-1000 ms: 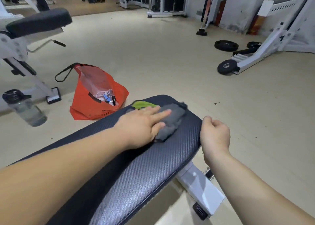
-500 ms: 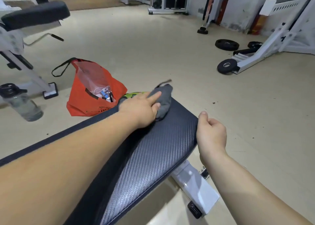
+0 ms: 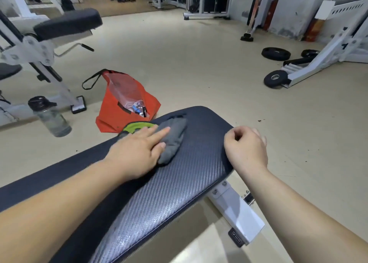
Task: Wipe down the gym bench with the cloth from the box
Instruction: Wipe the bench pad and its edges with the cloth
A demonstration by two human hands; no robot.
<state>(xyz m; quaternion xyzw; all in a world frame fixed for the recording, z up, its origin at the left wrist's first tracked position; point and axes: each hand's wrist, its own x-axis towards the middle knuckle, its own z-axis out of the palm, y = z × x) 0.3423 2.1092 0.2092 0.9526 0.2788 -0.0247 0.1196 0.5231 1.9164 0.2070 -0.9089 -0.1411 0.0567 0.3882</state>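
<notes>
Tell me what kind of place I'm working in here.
A gym, most likely: weight plates lie on the floor, cable machines line the far wall, and a padded bench sits under the hands.

A dark textured bench pad (image 3: 179, 183) is being carried on a white frame (image 3: 237, 209) and is running from the near left toward the far right. A grey cloth (image 3: 173, 137) is being pressed flat onto the pad near its far end by the left hand (image 3: 137, 153). The right hand (image 3: 246, 149), loosely curled, is being rested at the pad's right edge. The beige floor (image 3: 199, 67) is being occupied by an orange bag (image 3: 127, 107), a water bottle (image 3: 49, 117) and weight plates (image 3: 275, 53).
</notes>
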